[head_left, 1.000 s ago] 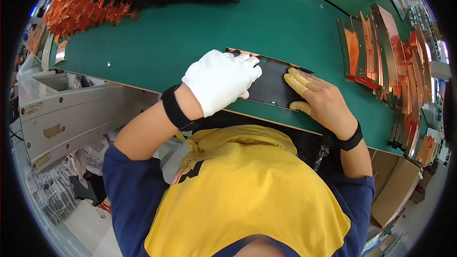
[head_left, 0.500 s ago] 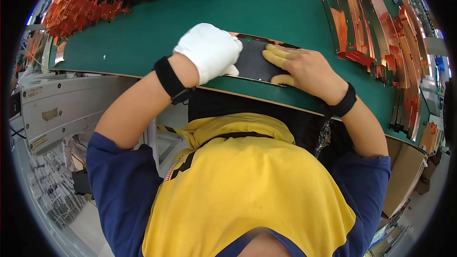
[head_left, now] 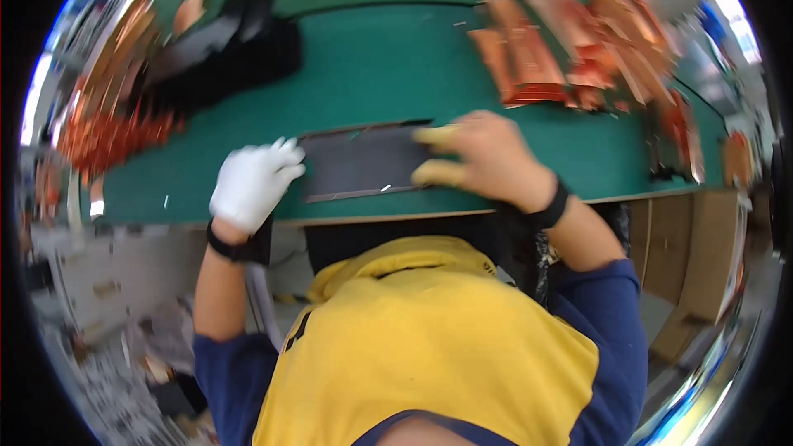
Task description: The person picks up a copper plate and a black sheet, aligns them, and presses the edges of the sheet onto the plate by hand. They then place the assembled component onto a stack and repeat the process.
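A flat, dark grey rectangular panel [head_left: 359,163] with thin, shiny long edges lies on the green work table, near its front edge. My right hand [head_left: 491,157], yellow covers on its fingers, grips the panel's right end between the thumb on the near side and fingers on the far side. In a white glove, my left hand [head_left: 252,186] is just beside the panel's left end, its fingers parted and the tips close to the edge. Motion blur hides whether those tips touch it.
Copper-coloured bent metal strips [head_left: 524,58] stand at the back right of the green table [head_left: 363,49]. More copper-coloured parts [head_left: 116,136] are piled at the far left, beside a bulky black object [head_left: 227,58]. A cardboard box [head_left: 706,256] is below the table at right.
The view has shifted. My left hand has moved off the panel's top to beside its left end, uncovering more of it. My right hand stays at the right end.
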Demonstrator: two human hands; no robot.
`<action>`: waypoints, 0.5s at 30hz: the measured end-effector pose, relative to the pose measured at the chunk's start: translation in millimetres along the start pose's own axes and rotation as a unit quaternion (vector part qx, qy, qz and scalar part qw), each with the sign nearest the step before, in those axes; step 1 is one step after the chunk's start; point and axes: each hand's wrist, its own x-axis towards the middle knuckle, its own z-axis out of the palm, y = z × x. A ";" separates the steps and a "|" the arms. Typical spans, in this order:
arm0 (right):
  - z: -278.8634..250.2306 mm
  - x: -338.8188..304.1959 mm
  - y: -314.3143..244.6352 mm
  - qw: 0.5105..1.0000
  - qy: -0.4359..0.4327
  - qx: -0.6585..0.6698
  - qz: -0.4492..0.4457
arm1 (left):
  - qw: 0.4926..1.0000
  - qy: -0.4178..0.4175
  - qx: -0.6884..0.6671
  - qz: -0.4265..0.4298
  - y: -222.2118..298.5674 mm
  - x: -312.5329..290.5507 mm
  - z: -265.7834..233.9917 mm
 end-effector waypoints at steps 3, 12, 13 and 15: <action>36.7 18.1 -6.8 0.956 0.226 -0.073 -0.169 | 0.971 0.123 -0.153 -0.138 -0.6 -5.2 9.1; -13.4 -59.0 -1.6 0.965 0.240 0.089 -0.048 | 0.927 0.298 -0.171 -0.152 4.4 -22.6 1.5; -31.6 -87.7 14.1 0.943 0.300 0.137 -0.048 | 0.925 0.302 -0.170 -0.155 5.3 -27.4 4.4; -57.7 -163.3 25.5 0.876 0.448 0.093 0.150 | 0.919 0.301 -0.202 -0.154 10.4 -28.2 16.4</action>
